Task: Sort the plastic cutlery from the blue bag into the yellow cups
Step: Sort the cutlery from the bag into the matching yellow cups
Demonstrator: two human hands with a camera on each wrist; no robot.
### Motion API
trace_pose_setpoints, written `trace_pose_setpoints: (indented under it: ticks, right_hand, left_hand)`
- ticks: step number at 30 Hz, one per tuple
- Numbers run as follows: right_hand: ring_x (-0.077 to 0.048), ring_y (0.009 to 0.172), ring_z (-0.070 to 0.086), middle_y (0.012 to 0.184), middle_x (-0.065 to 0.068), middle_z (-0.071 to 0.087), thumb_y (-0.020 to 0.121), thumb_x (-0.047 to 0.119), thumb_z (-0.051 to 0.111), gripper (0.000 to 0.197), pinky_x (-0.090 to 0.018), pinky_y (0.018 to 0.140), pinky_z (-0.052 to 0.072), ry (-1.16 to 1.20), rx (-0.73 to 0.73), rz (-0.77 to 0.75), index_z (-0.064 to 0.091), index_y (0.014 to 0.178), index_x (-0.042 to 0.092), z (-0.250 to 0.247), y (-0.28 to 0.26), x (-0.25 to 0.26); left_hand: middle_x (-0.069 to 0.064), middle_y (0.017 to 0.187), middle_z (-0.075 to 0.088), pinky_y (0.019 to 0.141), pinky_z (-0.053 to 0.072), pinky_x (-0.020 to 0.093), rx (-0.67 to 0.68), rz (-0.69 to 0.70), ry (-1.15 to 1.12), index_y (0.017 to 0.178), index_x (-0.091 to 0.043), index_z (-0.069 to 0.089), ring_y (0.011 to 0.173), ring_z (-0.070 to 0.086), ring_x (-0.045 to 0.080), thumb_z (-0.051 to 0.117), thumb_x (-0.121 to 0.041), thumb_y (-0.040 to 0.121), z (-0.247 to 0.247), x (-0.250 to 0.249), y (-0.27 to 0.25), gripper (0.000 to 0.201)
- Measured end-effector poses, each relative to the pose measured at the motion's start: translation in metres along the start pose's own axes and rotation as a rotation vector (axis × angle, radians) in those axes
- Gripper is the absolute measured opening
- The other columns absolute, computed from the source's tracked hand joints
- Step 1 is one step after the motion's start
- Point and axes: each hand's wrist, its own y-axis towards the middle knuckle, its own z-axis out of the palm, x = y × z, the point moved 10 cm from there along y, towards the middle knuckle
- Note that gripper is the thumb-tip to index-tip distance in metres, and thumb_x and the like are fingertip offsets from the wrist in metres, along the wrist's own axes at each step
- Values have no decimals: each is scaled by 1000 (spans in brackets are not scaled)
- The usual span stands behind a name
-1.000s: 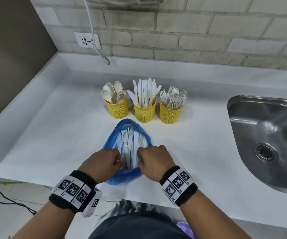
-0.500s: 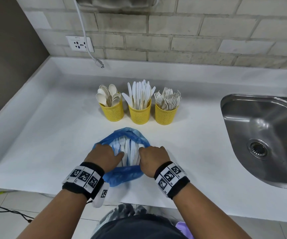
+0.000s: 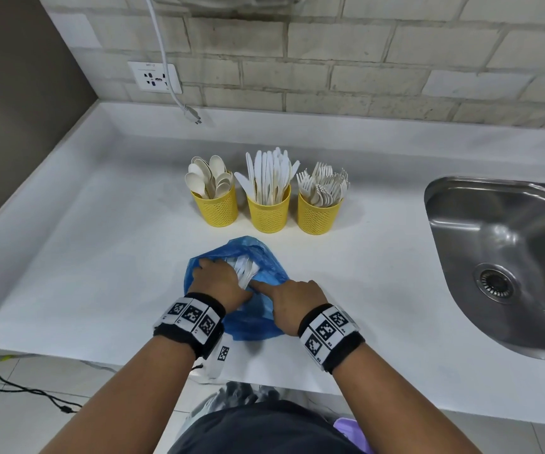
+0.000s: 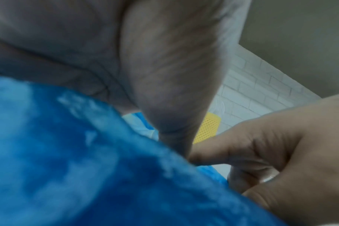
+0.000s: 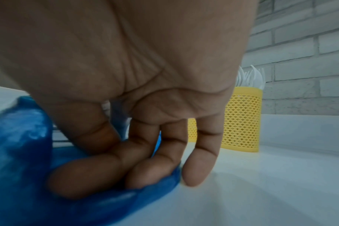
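Three yellow mesh cups stand in a row: spoons point(image 3: 214, 206), knives point(image 3: 268, 213), forks point(image 3: 318, 215). In front of them lies the crumpled blue bag point(image 3: 266, 257) with white plastic cutlery point(image 3: 244, 269) showing in its mouth. My left hand point(image 3: 220, 280) reaches into the bag and its fingers curl round the cutlery bundle. My right hand point(image 3: 292, 299) holds the bag's right side down against the counter, index finger stretched toward the left hand. The right wrist view shows its curled fingers point(image 5: 145, 160) on the blue bag point(image 5: 19, 152). The left wrist view shows mostly palm point(image 4: 164, 68) and bag point(image 4: 87, 168).
A steel sink point(image 3: 507, 257) is sunk into the white counter point(image 3: 101, 257) at the right. A wall socket point(image 3: 155, 77) and a hanging cable plug point(image 3: 194, 115) are at the back left. The counter's front edge runs just behind my wrists.
My left hand has moved from the bag's left rim into the opening and closed on the cutlery. My right hand has slid to the bag's right side, index finger now extended.
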Motion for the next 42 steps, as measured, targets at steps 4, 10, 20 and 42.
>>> trace_pose_setpoints:
  ticks: [4,10,20,42]
  right_hand:
    - [-35,107,66,124,-14,65,99,17,48,71,-37,80,43,-6,-5,68,18,160,38,-1,2,-11]
    - [-38,106,66,121,-19,65,97,13,46,62,-38,76,45,142,-60,190,28,156,16,-6,5,-31]
    - [-37,108,50,122,-16,44,96,19,51,36,-44,92,49,322,-428,225,59,131,13,-43,-2,-45]
    - [-41,86,69,92,-15,73,76,21,79,24,-50,77,57,1331,-612,189,60,86,32,-59,-1,-77]
  left_hand:
    - [15,125,57,90,56,39,24,-5,-14,131,-6,55,113,61,31,75,-53,72,2,0,9,78]
    - [15,133,57,91,58,43,11,-17,5,140,-3,42,116,63,32,75,-37,73,5,-10,6,82]
    - [8,119,67,90,53,34,-39,168,-80,130,-15,52,110,66,28,62,-32,90,0,-16,3,45]
    - [-11,81,60,67,40,27,-105,580,-362,91,-28,52,73,55,0,68,-19,86,-30,-25,-45,19]
